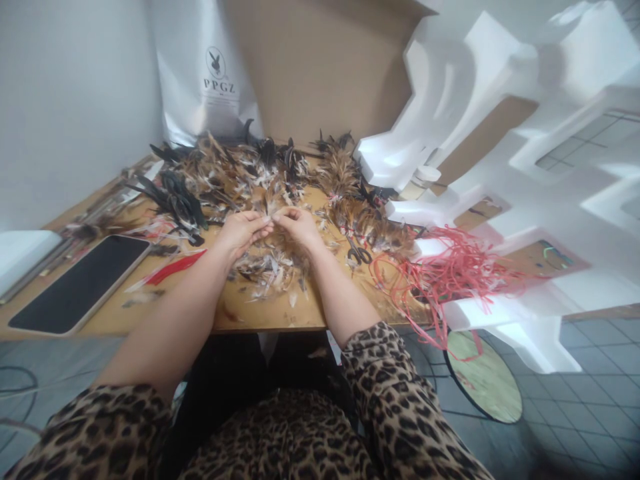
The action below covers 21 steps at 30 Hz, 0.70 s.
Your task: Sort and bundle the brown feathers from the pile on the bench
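Over the middle of the table, my left hand [246,232] and my right hand [299,228] meet at the fingertips. Both are closed in a pinch on a brown feather [269,202], whose fluffy part shows just above the fingers. Whether it is one feather or a small bunch, I cannot tell. Behind the hands spreads a large heap of brown and black feathers [220,167]. Loose pale and brown feathers [275,270] lie below them, between my forearms. A row of brown feathers [373,223] lies to the right, beside black-handled scissors [359,253].
A phone [80,283] lies at the table's left, near red strips [176,267]. Tangled red ribbon [455,267] hangs over the front edge at right, among white foam pieces [500,167]. A white printed bag [205,73] stands behind; below right is a round stool [483,377].
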Available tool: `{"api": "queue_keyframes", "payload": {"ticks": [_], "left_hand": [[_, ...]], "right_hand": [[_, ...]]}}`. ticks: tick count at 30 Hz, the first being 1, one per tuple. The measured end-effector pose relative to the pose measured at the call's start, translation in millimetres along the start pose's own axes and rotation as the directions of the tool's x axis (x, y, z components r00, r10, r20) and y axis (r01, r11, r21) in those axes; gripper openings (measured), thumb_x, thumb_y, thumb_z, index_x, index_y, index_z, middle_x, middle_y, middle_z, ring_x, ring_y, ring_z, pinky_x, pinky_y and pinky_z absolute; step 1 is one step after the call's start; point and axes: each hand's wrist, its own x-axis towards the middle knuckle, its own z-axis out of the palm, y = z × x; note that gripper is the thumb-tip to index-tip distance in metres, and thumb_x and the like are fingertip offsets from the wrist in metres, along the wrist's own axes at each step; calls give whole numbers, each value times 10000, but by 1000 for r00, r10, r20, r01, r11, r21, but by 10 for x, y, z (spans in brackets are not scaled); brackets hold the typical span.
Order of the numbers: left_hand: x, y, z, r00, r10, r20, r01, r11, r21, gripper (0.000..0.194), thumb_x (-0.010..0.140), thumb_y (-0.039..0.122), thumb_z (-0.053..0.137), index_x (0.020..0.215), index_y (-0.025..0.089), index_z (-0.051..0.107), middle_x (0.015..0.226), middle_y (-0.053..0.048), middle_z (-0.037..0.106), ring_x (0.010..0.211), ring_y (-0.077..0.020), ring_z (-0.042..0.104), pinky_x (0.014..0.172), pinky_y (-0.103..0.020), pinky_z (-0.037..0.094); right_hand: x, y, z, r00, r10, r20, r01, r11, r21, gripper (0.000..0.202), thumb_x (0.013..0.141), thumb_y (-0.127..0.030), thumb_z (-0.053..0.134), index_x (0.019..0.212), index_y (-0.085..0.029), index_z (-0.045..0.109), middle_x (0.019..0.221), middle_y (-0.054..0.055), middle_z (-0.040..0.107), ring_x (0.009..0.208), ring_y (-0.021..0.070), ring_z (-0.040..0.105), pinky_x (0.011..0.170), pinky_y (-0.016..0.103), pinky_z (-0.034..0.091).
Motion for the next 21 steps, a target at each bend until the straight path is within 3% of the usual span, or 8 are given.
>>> {"api": "queue_keyframes", "payload": {"ticks": [12,21], "left_hand": [[-2,-6,-11,997,-50,51,49,998,32,40,673,97,682,670,71,651,622,-75,661,566,-88,631,531,-134,489],[-2,-15,-9,997,-59,46,57,997,43,34,665,92,686,668,70,660,615,-68,657,536,-80,620,513,-128,486]], "right_hand": [[12,71,-17,998,50,31,-52,995,80,230,593,-330,709,643,-134,600,589,-21,609,557,83,519,602,224,401],[-12,32,29,998,51,-37,-48,996,75,213,561,-296,719,622,-142,584,584,-36,596,552,75,507,588,218,388]]}}
